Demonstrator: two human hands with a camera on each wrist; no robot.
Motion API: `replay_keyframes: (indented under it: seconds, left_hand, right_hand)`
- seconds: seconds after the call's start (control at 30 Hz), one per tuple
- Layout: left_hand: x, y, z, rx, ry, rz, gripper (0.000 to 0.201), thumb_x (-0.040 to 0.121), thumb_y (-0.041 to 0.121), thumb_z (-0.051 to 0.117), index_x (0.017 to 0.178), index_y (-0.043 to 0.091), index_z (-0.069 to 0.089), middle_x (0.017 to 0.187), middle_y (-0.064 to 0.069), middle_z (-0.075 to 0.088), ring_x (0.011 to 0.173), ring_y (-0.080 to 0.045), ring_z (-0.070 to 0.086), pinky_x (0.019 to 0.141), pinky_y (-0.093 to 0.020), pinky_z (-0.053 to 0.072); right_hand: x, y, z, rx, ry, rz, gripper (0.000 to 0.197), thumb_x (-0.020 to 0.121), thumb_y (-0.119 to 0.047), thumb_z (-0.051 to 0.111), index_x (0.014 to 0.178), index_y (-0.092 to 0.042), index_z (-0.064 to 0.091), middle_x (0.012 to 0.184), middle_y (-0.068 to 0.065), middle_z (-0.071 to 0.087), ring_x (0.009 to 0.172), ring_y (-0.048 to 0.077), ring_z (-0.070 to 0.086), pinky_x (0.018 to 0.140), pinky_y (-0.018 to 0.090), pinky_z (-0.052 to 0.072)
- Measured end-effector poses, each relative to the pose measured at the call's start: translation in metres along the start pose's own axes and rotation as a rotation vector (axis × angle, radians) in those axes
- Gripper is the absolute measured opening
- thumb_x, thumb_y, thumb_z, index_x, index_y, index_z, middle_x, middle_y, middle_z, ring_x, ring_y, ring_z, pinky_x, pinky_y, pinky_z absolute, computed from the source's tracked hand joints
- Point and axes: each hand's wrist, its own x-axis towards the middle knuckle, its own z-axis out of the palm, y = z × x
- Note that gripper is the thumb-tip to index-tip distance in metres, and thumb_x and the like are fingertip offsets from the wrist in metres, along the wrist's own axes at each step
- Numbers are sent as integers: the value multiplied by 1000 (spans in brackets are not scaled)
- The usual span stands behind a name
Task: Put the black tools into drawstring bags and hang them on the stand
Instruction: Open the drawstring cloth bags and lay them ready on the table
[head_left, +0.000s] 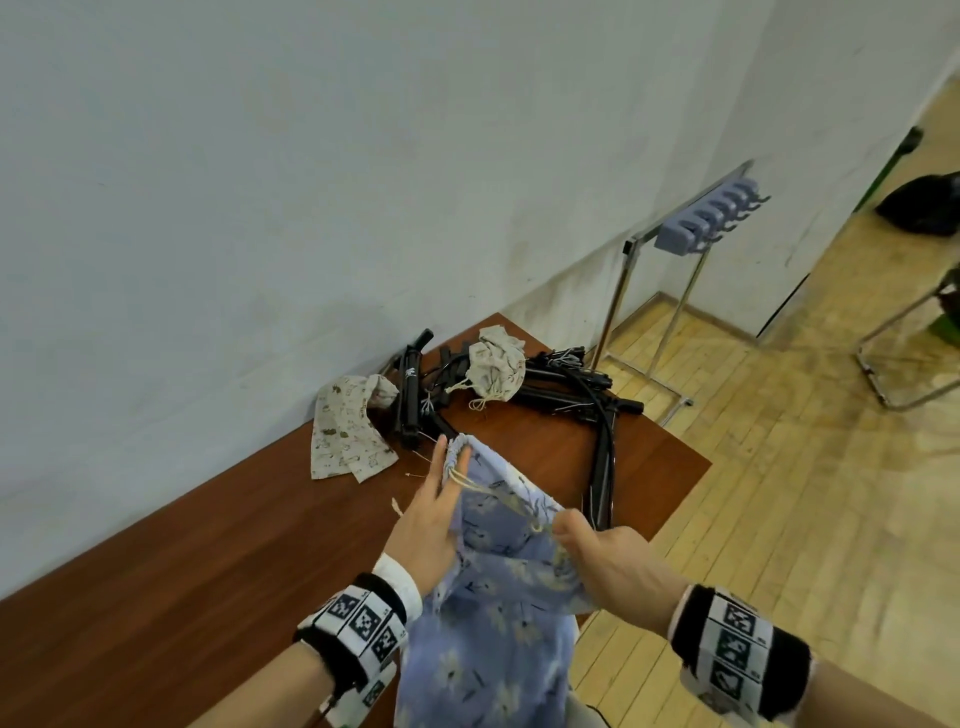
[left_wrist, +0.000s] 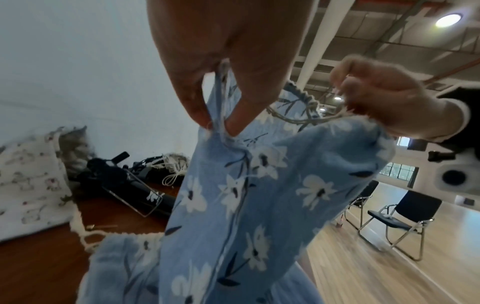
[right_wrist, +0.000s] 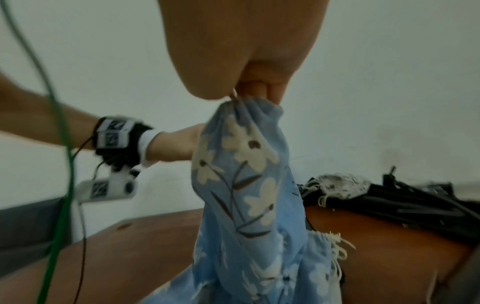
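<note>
Against the wall on the bench (head_left: 218, 561), a flat cream printed bag (head_left: 345, 434) lies leftmost, beside the heap of black tools (head_left: 563, 395) with a crumpled cream bag (head_left: 496, 370) on top. Nearer, the left hand (head_left: 428, 525) pinches the blue floral drawstring bag (head_left: 498, 613) at its gathered rim; the right hand (head_left: 605, 558) has its grip closed on the opposite rim and cord. The hook stand (head_left: 706, 218) waits well apart, far right.

Blue floral bag (head_left: 498, 613) soft cloth; table (head_left: 208, 561) glossy wood; stand (head_left: 670, 322) shiny metal.
</note>
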Motion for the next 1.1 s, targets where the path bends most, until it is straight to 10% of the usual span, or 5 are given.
replay_keyframes:
  seconds: [0.17, 0.33, 0.67, 0.97, 1.1]
  left_hand:
    - [-8, -4, 8, -201, -161, -68, 108, 83, -9, 49, 137, 56, -18, 116, -7, 62, 71, -13, 55, 67, -15, 49]
    - [-11, -6, 2, -201, -296, -134, 113, 82, 3, 62, 139, 51, -22, 77, -9, 51, 55, -12, 45, 56, -21, 47]
    - [-26, 11, -11, -135, -498, -35, 92, 87, 9, 60, 148, 36, -3, 134, 3, 48, 96, -17, 60, 81, -14, 41]
    - [-46, -1, -2, -193, -550, -119, 120, 79, 9, 65, 140, 35, -35, 139, -25, 42, 112, -33, 56, 83, -27, 51]
    - [-39, -3, 9, -172, -515, -215, 117, 79, 8, 65, 145, 30, -29, 112, -22, 61, 83, -25, 63, 74, -32, 54]
  right_hand:
    - [15, 0, 5, 236, 61, 176, 15, 105, -28, 28, 100, -17, 37, 56, 2, 43, 45, 19, 33, 46, 34, 29]
    - [32, 11, 22, 46, -25, 253, 7, 100, -17, 36, 95, -17, 41, 87, 4, 50, 60, 29, 51, 57, 44, 44]
    - [46, 14, 36, -237, -324, 321, 45, 101, -12, 38, 146, -18, 34, 148, 5, 40, 131, 24, 46, 97, 36, 48]
    - [46, -1, 78, 33, -326, 305, 29, 100, -20, 40, 121, -11, 59, 118, 13, 63, 110, 32, 59, 89, 36, 47]
    - [62, -5, 92, 158, -264, 436, 28, 99, -22, 41, 111, -10, 63, 109, 15, 65, 103, 32, 61, 87, 37, 48]
